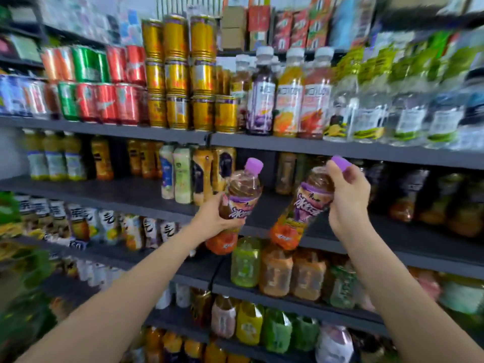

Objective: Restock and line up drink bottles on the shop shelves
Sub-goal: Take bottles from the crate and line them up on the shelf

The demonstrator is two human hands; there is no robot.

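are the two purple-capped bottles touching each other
Apart. The head view shows a clear gap of dark shelf between the purple-capped bottle in the left hand and the purple-capped bottle in the right hand; both tilt right, side by side.

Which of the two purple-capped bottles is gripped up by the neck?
The bottle in the right hand; the left hand grips its bottle around the middle.

Single head-worn wide-angle view, facing forward and slightly down at dark shelving (340, 150) stocked with drinks. Camera stands close, within arm's reach of the shelves. Both forearms enter from the bottom edge. Frame edges are blurred and bowed. No second view.
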